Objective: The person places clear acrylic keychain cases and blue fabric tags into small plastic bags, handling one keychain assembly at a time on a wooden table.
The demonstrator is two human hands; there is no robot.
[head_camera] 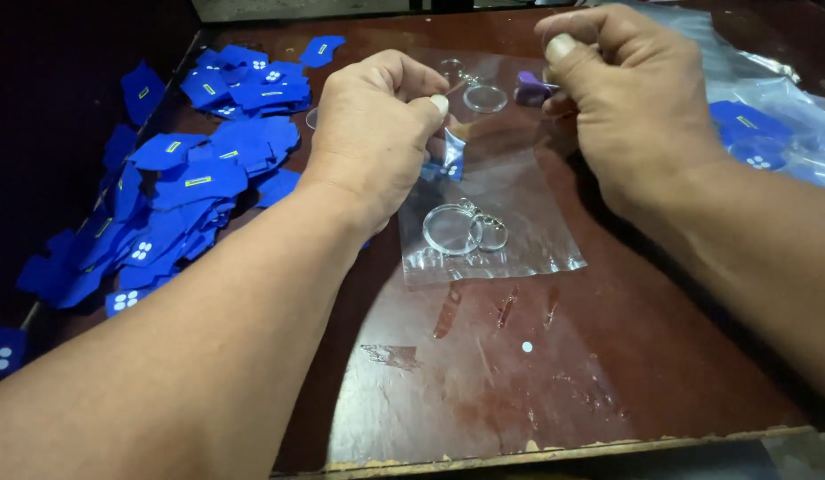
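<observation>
My left hand [377, 124] is closed around a small blue piece [450, 162] that sticks out below the thumb. My right hand [630, 93] pinches a clear round keychain disc [485, 98] with its metal ring, and a small purple piece [530, 87] shows beside the fingers. Both hands hover over a clear plastic bag [528, 231] lying flat on the dark red table [626, 356]. Two more clear discs with rings [466, 228] lie on the bag just below my hands.
A large heap of blue pieces with white dots and yellow marks [181, 178] covers the table's left side. A crumpled clear bag holding more blue pieces [768, 124] lies at the right. The table's chipped front edge [537, 453] runs along the bottom.
</observation>
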